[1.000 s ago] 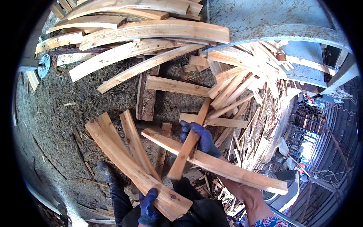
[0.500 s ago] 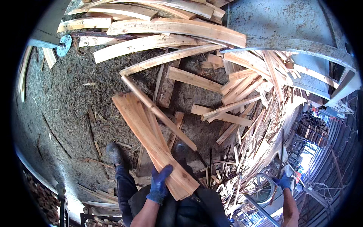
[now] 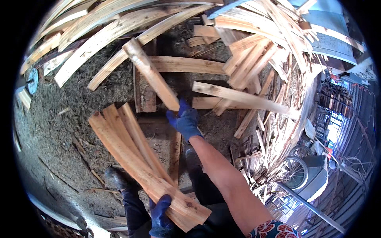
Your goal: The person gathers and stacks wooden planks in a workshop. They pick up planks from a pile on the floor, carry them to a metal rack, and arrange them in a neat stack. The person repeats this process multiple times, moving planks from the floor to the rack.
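Brown, debris-strewn ground (image 3: 59,139) fills the left and middle of the frame. Long, gently curved pale boards (image 3: 105,39) overlap across the upper left, and a heap of split sticks and offcuts (image 3: 274,146) spreads down the right of centre. At the lower centre a fan of boards (image 3: 152,182) slants from upper left to lower right: honey-orange wood, slightly bowed, with dark knots near the lower end, the boards spread apart at the top and overlapping at the bottom. Above it, upper middle, a single plank (image 3: 152,75) slopes the same way, straighter, its face pale tan, its squared upper end in front of one of the pale boards in this view. A spoked wheel (image 3: 295,172) stands at the lower right. The right grip (image 3: 185,121), in a blue glove, is closed around the plank's lower end near the middle of the frame; the left grip (image 3: 161,216), likewise blue-gloved, is clenched on the lower end of the fan, thumb on top
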Tool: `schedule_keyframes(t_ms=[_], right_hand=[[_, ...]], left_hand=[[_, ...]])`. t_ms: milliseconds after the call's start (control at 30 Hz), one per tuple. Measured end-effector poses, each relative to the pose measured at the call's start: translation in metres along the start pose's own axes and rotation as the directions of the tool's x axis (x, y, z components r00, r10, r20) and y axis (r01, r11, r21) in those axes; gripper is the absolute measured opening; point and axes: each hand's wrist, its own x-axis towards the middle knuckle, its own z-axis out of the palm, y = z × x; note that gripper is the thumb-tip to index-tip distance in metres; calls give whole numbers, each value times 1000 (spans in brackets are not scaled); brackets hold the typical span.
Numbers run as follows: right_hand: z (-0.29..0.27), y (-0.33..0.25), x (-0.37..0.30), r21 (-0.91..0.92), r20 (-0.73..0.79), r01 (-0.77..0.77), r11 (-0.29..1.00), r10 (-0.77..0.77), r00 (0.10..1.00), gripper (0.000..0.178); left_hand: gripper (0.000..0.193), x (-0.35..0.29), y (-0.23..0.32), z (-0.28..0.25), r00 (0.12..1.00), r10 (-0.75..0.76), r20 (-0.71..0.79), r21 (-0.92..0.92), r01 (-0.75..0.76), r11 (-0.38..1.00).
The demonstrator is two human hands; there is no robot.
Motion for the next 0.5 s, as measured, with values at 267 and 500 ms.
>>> schedule_keyframes(t_ms=[267,500], right_hand=[[-113,-6,-124,425,159,-7,905,-67,985,34],[-356,100,-47,207,-215,-268,941,311,926,32]], left_hand=[[61,9,-10,-1,999,41,20,47,-42,998],[61,17,-20,-9,999,34,38,105,-38,994]])
